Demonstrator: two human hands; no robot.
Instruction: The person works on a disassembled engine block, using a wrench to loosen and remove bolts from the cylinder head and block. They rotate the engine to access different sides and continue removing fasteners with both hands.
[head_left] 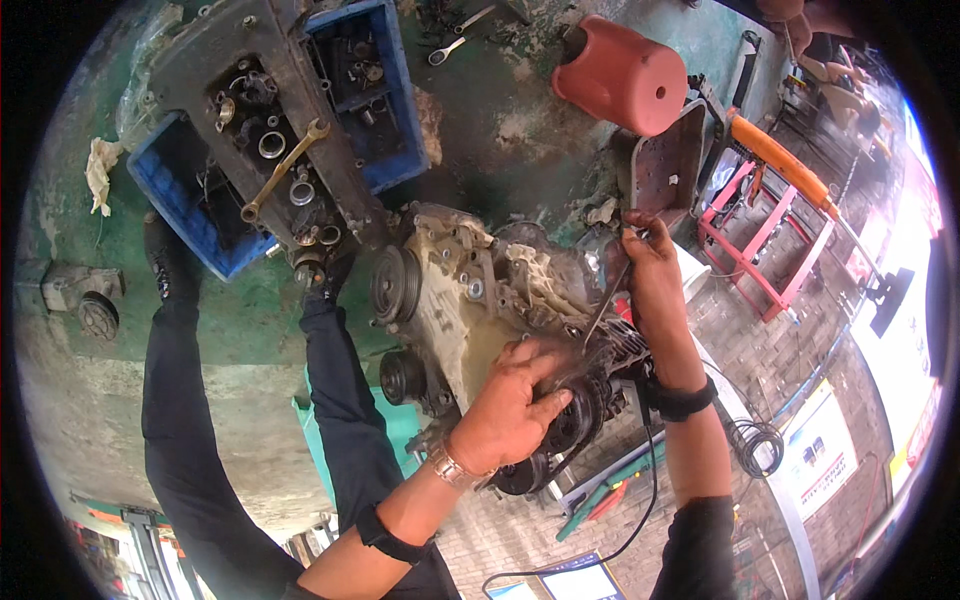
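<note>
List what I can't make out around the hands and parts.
Head view: engine surface under the left hand, hidden by that hand.
Head view: gripped end of the thin tool, mostly covered by the right hand.
Head view: tool's lower tip, lost against dark engine parts.
Head view: small parts in the right-hand blue bin, too small and dark.

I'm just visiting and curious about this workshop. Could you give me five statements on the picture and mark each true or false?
1. The right hand holds a slim tool. True.
2. The left hand is up beside the red stool. False: the left hand is down at the engine.
3. The large wrench lies inside a blue crate. False: the large wrench lies across a grimy metal part.
4. Two blue crates are visible. True.
5. Both wrists are bare. False: both wear bands.
</note>
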